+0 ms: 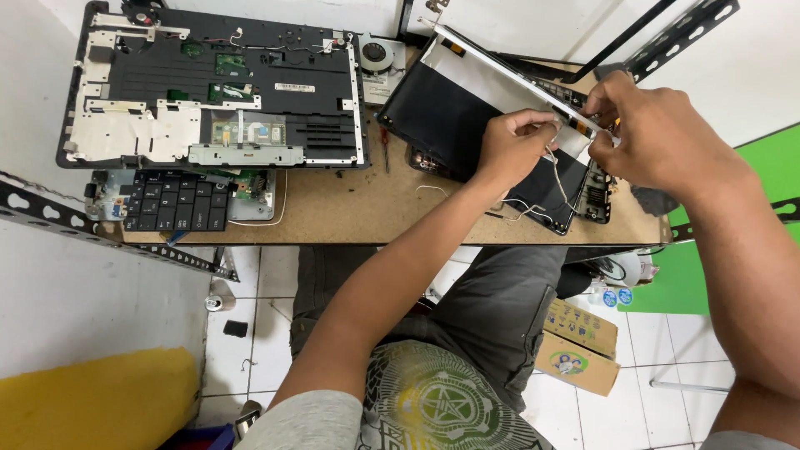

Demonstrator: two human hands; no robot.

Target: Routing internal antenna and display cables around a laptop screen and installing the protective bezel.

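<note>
1. Currently, the step in hand appears to be freeing wiring from a laptop display panel point(467, 108), which lies tilted on the right part of the wooden bench point(333, 212).
2. The left hand point(512, 146) is closed in a pinch on a thin white cable point(557, 179) at the panel's lower edge.
3. The right hand point(650, 133) grips the panel's metal edge strip point(533, 83), fingers curled shut around it.
4. The stripped laptop base point(217, 83) and the loose keyboard point(175, 200) lie well apart, at left.
5. The next move likely calls for a gentle, steady pull along the cable, with the panel held still.
</note>
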